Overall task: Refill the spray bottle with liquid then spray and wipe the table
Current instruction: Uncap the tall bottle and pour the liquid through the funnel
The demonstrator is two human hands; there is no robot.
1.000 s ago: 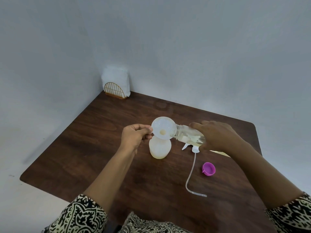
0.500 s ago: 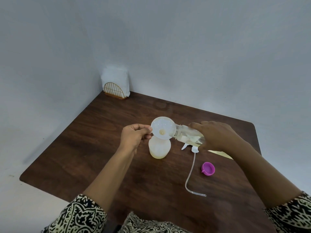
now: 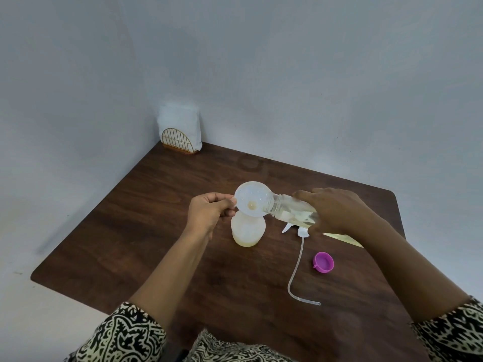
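A translucent spray bottle (image 3: 247, 231) stands upright mid-tabletop under a white funnel (image 3: 253, 199). A clear refill bottle (image 3: 292, 210) tilts into it. The trigger sprayer (image 3: 300, 231) lies beside, toward the right edge.

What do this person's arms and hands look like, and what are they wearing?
Both hands, left hand and right hand, are bare, with no gloves; no rings or watch show. The forearms are uncovered. Black-and-cream patterned fabric sleeves with swirling, maze-like markings start near the elbows.

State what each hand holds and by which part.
The left hand pinches the funnel by its rim, over the spray bottle. The right hand grips the tipped clear bottle around its body.
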